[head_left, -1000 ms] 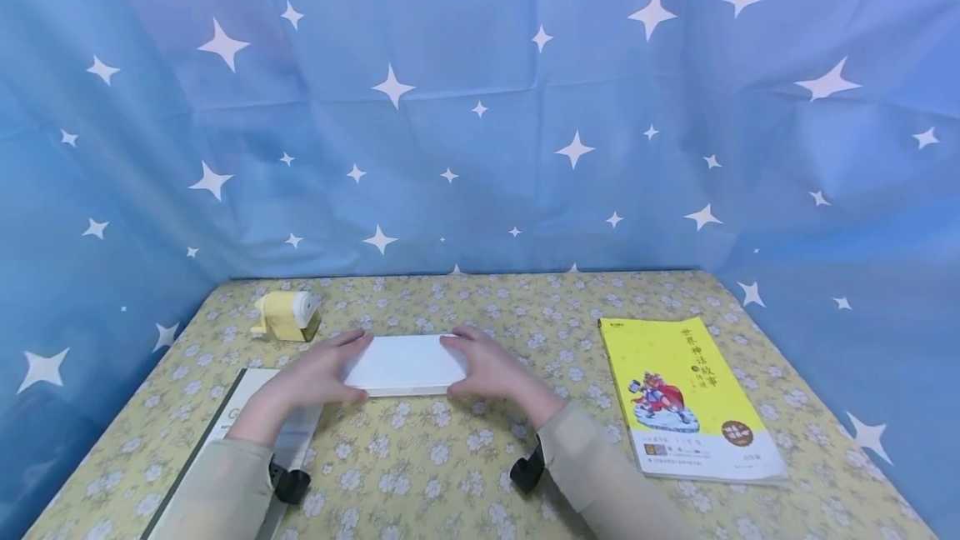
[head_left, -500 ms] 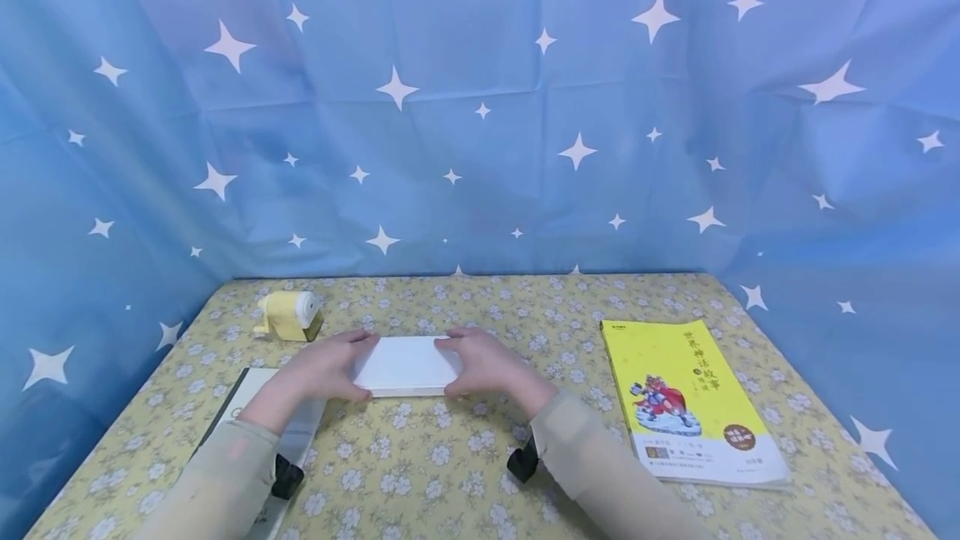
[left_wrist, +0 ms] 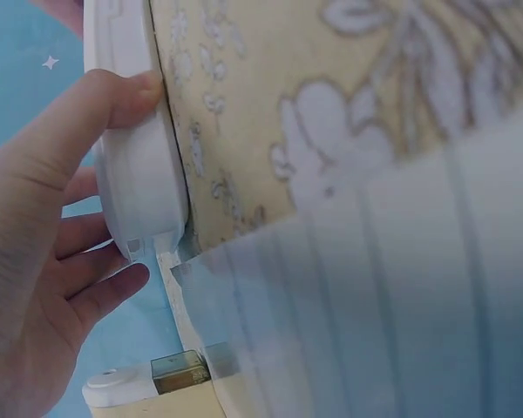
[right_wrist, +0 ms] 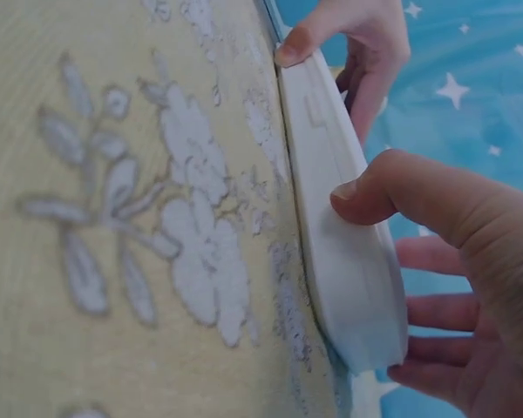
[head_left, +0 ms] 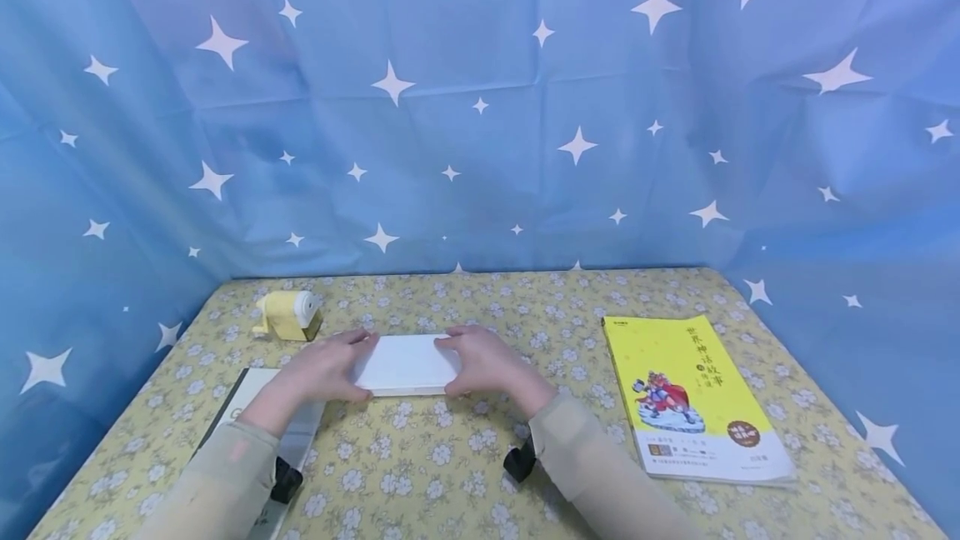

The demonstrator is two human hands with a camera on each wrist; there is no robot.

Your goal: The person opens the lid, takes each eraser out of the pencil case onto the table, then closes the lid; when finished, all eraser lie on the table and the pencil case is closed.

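Note:
A flat white case [head_left: 407, 365] with rounded edges lies on the flowered tablecloth in the middle of the head view. My left hand [head_left: 327, 369] grips its left end, thumb on the near side and fingers along the far side. At the opposite end my right hand [head_left: 486, 365] holds it the same way. In the left wrist view the thumb presses the side of the white case [left_wrist: 144, 165], with fingers behind it. The right wrist view has the right thumb on the case [right_wrist: 344, 279] and the left hand [right_wrist: 366, 39] at its far end.
A yellow-and-white pencil sharpener [head_left: 288, 315] stands at the back left. Partly under my left forearm lies a pale notebook [head_left: 303, 432] with a dark spine. On the right is a yellow-covered book [head_left: 675, 357]. A blue star-patterned curtain [head_left: 480, 190] hangs behind the table.
Both hands have drawn slightly closer together on the ends of the white case, mostly in the first half second. The case stays in about the same place on the table.

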